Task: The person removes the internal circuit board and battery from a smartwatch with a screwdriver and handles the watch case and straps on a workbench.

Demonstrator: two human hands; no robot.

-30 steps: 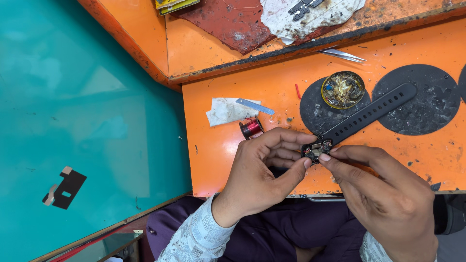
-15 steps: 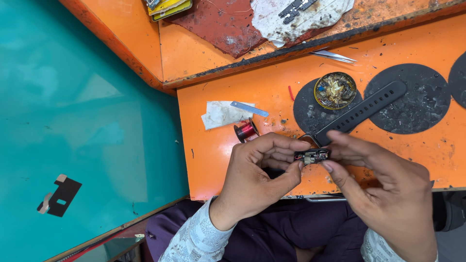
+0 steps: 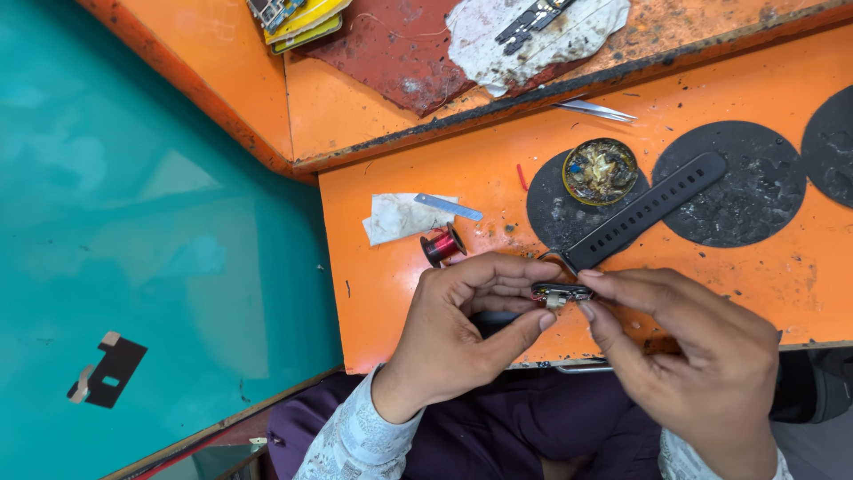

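My left hand and right hand pinch a small watch module over the orange bench's near edge. A teal floor lies beyond its left edge; a raised shelf runs along the far edge.

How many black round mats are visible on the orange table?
3. One black round mat lies under the round tin, one lies right of it under the strap's end, and one is cut off by the right edge.
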